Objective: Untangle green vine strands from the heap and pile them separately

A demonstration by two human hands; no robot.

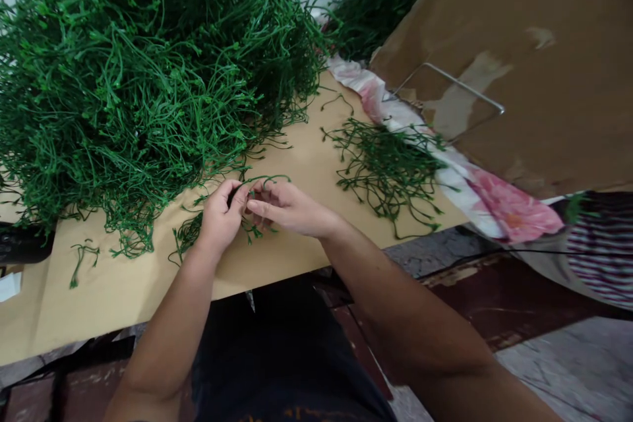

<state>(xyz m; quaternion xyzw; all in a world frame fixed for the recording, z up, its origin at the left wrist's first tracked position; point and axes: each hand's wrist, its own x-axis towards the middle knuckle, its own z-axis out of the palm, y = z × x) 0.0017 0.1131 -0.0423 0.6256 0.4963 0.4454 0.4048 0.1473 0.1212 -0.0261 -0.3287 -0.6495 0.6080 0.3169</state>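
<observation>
Over the front part of the table, my left hand (221, 216) and my right hand (284, 206) meet, fingertips together. Both are closed on a thin green plastic stem (270, 179), which arches above the fingers; small green tips show beneath them. Exactly how each finger grips it is hidden. Behind my left wrist lies a small bunch of dark green stems (190, 232), partly covered. A huge tangled heap of the same artificial green stems (148, 92) rises just beyond my hands. To the right of them a smaller loose pile (390, 168) is spread out.
The tan tabletop (148, 290) ends close to my body. A large cardboard sheet (534, 79) with a metal wire handle (465, 88) leans at the right, beside a pink-and-white floral cloth (514, 204). One stray stem piece (82, 260) and a black object (24, 244) lie at left.
</observation>
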